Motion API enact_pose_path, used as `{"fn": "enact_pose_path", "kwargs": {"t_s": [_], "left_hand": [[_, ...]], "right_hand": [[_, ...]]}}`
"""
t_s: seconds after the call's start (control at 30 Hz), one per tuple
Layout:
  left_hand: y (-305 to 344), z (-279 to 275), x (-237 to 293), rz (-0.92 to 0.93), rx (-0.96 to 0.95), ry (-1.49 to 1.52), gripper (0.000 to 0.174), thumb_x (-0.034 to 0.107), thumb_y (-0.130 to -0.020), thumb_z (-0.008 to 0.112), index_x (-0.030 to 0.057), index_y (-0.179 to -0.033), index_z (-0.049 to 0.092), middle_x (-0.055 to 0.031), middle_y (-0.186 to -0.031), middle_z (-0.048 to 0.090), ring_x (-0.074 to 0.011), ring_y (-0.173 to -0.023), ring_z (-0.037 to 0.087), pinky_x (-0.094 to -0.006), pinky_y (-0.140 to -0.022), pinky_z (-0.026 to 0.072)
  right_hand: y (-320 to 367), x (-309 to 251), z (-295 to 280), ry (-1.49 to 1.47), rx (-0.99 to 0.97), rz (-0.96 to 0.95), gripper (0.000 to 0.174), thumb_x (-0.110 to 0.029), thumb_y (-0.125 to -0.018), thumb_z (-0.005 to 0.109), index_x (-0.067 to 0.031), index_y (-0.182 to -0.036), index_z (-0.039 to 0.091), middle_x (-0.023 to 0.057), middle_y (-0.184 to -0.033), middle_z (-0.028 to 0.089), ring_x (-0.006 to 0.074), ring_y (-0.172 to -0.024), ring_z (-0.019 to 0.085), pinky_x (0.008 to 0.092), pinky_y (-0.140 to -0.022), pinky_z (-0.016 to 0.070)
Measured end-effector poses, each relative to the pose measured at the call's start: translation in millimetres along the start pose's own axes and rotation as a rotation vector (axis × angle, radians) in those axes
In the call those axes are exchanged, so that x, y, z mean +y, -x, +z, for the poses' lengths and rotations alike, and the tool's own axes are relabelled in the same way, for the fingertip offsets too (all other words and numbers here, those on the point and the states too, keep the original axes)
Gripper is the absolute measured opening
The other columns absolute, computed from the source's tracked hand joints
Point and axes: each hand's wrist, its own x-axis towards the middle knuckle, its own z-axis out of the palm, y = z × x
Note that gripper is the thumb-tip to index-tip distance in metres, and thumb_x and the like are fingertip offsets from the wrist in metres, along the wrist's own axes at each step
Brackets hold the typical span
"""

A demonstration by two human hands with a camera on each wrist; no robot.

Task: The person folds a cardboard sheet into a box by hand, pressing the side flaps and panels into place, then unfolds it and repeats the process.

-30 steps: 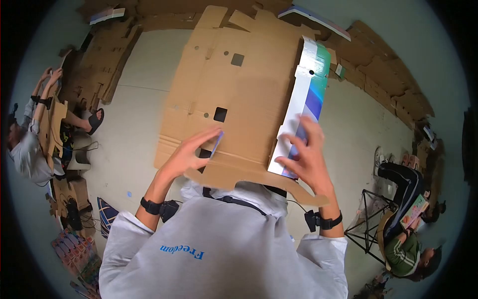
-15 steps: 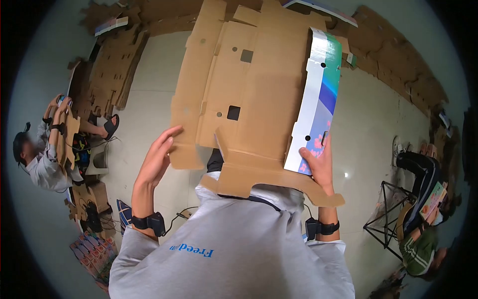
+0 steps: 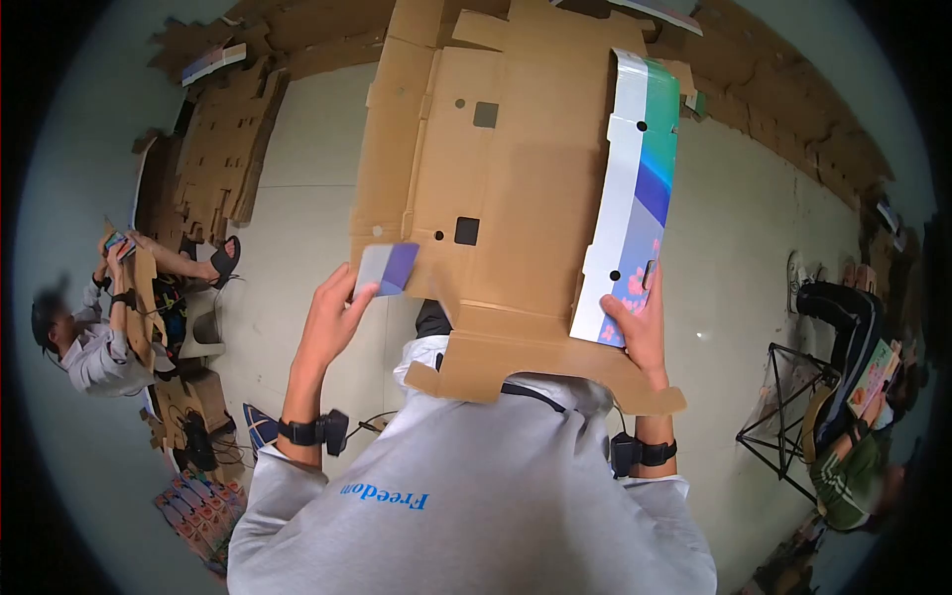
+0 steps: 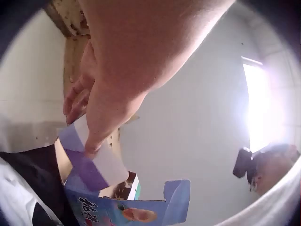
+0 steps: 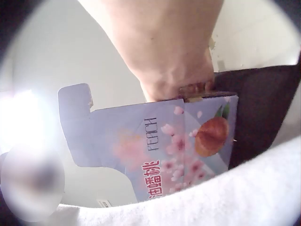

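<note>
1. The partly folded cardboard carton [image 3: 545, 178] extends forward from the person's waist, above the pale tiled floor [image 3: 307, 139], brown inner face up. Its near end lies against the grey shirt [image 3: 476, 496].
2. The right side panel [image 3: 654, 188] stands folded along the carton's length, showing white, green and purple print with pink blossoms.
3. The left side panel [image 3: 392, 169] looks narrower from above than a moment ago, so it seems to be tilting up from the base.
4. The near end panel [image 3: 476, 352] remains folded outward toward the waist; its outer face carries the word PEACH, blossoms and a peach.
5. The left hand [image 3: 327, 322] has come up at the near left corner. Its thumb presses on a printed flap, with the fingers bent behind the cardboard, so it pinches that flap.
6. The right hand [image 3: 643, 332] grips the near end of the right side panel, thumb over the white edge, fingers mostly hidden beyond it.
7. The white-and-purple flap [image 3: 397, 268] is the clearest change: it has turned inward, exposing print where brown showed before. That leaves this corner partly folded, not closed.
</note>
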Motion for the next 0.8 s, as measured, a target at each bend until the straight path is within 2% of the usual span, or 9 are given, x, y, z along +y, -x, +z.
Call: {"fn": "enact_pose_path", "kwargs": {"t_s": [0.07, 0.17, 0.2, 0.3, 0.33, 0.43, 0.6, 0.67, 0.8], "left_hand": [[-8.7, 3.5, -10.7, 0.015, 0.036, -0.066, 0.044, 0.012, -0.091, 0.079, 0.0087, -0.134, 0.07, -0.0141, -0.088, 0.064, -0.0334, -0.083, 0.071, -0.039, -0.069, 0.057], [-11.8, 12.3, 48.4, 0.276, 0.268, -0.019, 0.039, 0.013, -0.09, 0.076, 0.0114, -0.128, 0.073, -0.011, -0.076, 0.061, -0.0341, -0.061, 0.063, -0.0383, -0.059, 0.053], [-15.2, 12.8, 58.9, 0.344, 0.261, -0.136, 0.041, 0.012, -0.084, 0.073, 0.0114, -0.125, 0.074, -0.0082, -0.071, 0.058, -0.0293, -0.052, 0.059, -0.0381, -0.049, 0.047], [-20.2, -7.8, 83.2, 0.621, 0.131, -0.506, 0.042, 0.011, -0.076, 0.073, 0.0077, -0.118, 0.074, -0.0054, -0.068, 0.053, -0.0239, -0.048, 0.055, -0.0362, -0.045, 0.0442], [-24.2, -8.4, 85.2, 0.708, 0.169, -0.515, 0.028, 0.014, -0.071, 0.073, 0.0063, -0.098, 0.072, -0.0029, -0.065, 0.048, -0.0199, -0.047, 0.053, -0.0344, -0.043, 0.0427], [-31.2, -10.4, 101.0, 0.854, 0.215, -0.424, 0.013, 0.011, -0.066, 0.072, 0.0095, -0.073, 0.061, -0.0022, -0.062, 0.042, -0.0197, -0.045, 0.046, -0.0347, -0.042, 0.0389], [-53.8, 47.8, 117.1, 1.17, 0.122, -0.247, 0.019, 0.015, -0.072, 0.071, 0.0115, -0.069, 0.052, -0.0017, -0.065, 0.047, -0.0176, -0.054, 0.055, -0.0339, -0.048, 0.0468], [-72.9, 80.0, 99.0, 1.219, 0.163, -0.263, 0.018, 0.012, -0.073, 0.07, 0.0112, -0.069, 0.053, -0.0026, -0.065, 0.048, -0.0198, -0.056, 0.056, -0.0352, -0.052, 0.0489], [-63.8, 32.2, 60.2, 0.686, 0.462, -0.048, 0.012, 0.002, -0.078, 0.067, 0.0055, -0.074, 0.056, -0.0079, -0.07, 0.051, -0.0286, -0.065, 0.058, -0.0394, -0.059, 0.0489]], "right_hand": [[-1.1, -0.7, 1.8, -0.042, -0.001, 0.027, 0.099, 0.004, -0.086, 0.077, -0.0017, -0.168, 0.021, 0.0156, -0.159, 0.042, 0.0262, -0.142, 0.048, 0.0395, -0.115, 0.0465], [0.6, 4.5, -4.0, -0.073, -0.017, 0.063, 0.098, 0.004, -0.086, 0.078, -0.0025, -0.168, 0.024, 0.0144, -0.156, 0.046, 0.0246, -0.14, 0.05, 0.0391, -0.115, 0.0458], [-2.2, 5.2, -7.0, -0.037, -0.027, 0.037, 0.097, 0.003, -0.086, 0.078, -0.0027, -0.167, 0.025, 0.014, -0.154, 0.048, 0.024, -0.139, 0.051, 0.0388, -0.115, 0.0458], [-0.4, -10.0, -4.5, 0.02, -0.025, 0.081, 0.092, 0.003, -0.087, 0.077, -0.0028, -0.166, 0.028, 0.0127, -0.148, 0.053, 0.0226, -0.133, 0.055, 0.0372, -0.113, 0.0467], [-0.7, -12.9, -2.0, 0.004, -0.025, 0.099, 0.092, 0.003, -0.088, 0.077, -0.0028, -0.166, 0.028, 0.0127, -0.148, 0.053, 0.0227, -0.133, 0.055, 0.0374, -0.113, 0.0463], [4.5, -16.9, 3.0, -0.043, -0.007, 0.154, 0.093, 0.003, -0.087, 0.077, -0.003, -0.166, 0.028, 0.0134, -0.148, 0.053, 0.023, -0.133, 0.055, 0.0374, -0.113, 0.0468], [9.0, 4.1, -7.2, 0.143, 0.008, 0.01, 0.098, 0.003, -0.085, 0.08, -0.0037, -0.166, 0.026, 0.0156, -0.149, 0.052, 0.0241, -0.133, 0.056, 0.0379, -0.11, 0.0506], [4.3, 12.5, -9.8, 0.19, -0.036, -0.075, 0.1, 0.003, -0.084, 0.081, -0.0036, -0.166, 0.026, 0.0166, -0.15, 0.051, 0.0247, -0.133, 0.056, 0.0379, -0.108, 0.052], [5.9, 0.2, -7.7, 0.007, -0.028, 0.11, 0.103, 0.004, -0.082, 0.081, -0.0077, -0.168, 0.026, 0.018, -0.156, 0.045, 0.0267, -0.14, 0.05, 0.0396, -0.112, 0.0491]]}}
